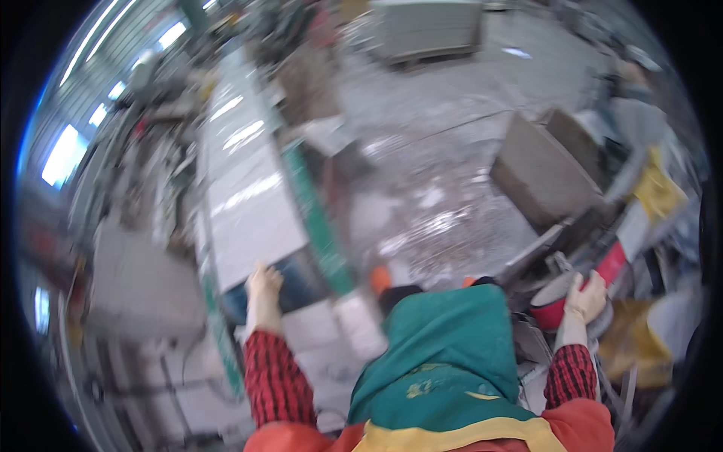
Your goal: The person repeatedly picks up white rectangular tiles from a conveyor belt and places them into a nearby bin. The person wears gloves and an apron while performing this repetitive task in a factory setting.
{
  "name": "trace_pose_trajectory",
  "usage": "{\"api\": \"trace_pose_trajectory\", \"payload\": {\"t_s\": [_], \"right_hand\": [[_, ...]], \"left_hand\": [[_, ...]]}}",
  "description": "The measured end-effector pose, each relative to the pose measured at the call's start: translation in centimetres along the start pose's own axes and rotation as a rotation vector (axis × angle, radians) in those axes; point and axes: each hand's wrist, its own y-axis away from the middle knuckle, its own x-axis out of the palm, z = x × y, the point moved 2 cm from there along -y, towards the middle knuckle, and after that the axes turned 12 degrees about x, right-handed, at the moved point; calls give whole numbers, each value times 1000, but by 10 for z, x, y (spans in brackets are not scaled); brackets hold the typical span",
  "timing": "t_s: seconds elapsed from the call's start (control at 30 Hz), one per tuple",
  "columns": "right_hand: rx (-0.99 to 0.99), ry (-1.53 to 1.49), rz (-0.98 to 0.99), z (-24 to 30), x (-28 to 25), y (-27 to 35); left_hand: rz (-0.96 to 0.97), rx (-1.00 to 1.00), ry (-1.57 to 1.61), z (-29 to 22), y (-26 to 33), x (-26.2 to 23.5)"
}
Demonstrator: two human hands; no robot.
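The left hand (263,285) lies flat, fingers together, on a grey slab (248,218); the right hand (586,297) curls over a red-and-white bucket (561,297).

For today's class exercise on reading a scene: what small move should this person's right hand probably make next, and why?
Probably close the right hand firmly on the red and white round container: it rests on the rim among clutter, while the left hand braces on the grey slab. The picture is blurred.

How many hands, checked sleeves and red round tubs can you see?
Hands: 2, the left hand and the right hand
Checked sleeves: 2, left sleeve and right sleeve
Red round tubs: 1, the red tub
Total: 5
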Motion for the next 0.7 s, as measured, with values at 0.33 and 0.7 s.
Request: {"api": "trace_pose_trajectory", "payload": {"t_s": [0.33,0.7], "right_hand": [[69,74,-14,-23,29,-74],[125,97,127,-37,66,-114]], "left_hand": [[-147,341,-356,-8,60,27],[732,742,-1382,5,134,192]]}}
